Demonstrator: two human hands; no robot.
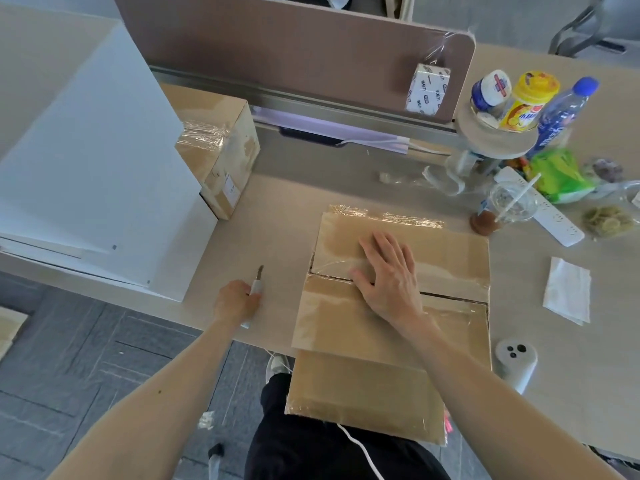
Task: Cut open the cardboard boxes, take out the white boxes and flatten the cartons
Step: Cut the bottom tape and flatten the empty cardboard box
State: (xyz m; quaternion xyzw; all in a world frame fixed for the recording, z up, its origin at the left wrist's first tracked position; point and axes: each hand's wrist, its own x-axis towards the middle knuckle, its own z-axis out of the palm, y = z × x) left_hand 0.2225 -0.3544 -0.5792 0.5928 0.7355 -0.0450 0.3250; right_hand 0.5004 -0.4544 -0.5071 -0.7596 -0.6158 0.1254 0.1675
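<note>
Right hand (388, 275) flat on the cardboard box (346, 327), fingers straight and spread, across its slit centre seam. Left hand (235, 301) curled round a knife (257, 284), blade up, over bare desk (277, 220) left of the box. Box at the desk's near edge, front overhanging. Farther left, stacked white boxes (93, 168); behind, a second taped carton (218, 147).

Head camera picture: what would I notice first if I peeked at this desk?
First the big brown carton at the near edge of the desk, with the right hand spread flat on its taped top. Next the left hand just left of it, gripping a small knife with the blade pointing away. Then the big white boxes on the left, with a taped cardboard box beside them.
</note>
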